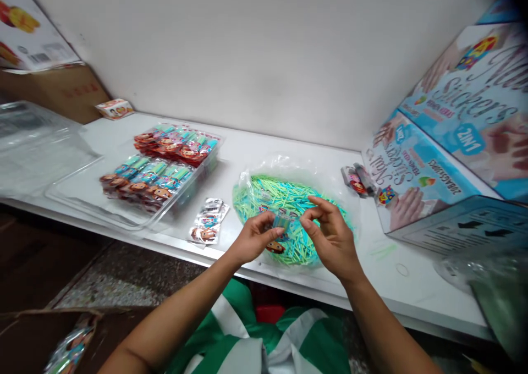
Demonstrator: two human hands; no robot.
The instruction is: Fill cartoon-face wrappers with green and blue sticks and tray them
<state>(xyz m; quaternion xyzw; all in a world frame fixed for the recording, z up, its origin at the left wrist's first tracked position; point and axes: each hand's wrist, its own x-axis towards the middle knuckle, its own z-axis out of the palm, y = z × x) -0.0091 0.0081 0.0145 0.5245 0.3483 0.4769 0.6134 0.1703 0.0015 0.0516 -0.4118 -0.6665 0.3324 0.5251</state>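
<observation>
My left hand (258, 236) pinches a small clear packet (281, 223) with pale green and blue sticks showing inside. A brown printed character (275, 247) shows just below it. On the packet's right side is my right hand (330, 236), thumb and a finger pressed together and the index finger raised; I cannot make out anything between them. Beneath both hands lies a clear plastic bag (247, 184), opened wide, with a heap of thin green and blue sticks (305, 247) in it. Several flat silvery printed wrappers (208, 223) lie left of the bag.
A clear tray (159, 220) on the left holds rows of filled packets (142, 179). Further left is another clear plastic container (37, 148). Blue printed boxes (416, 165) stand at the right, with small dark packets (358, 180) beside them. A small box (115, 109) sits near the wall.
</observation>
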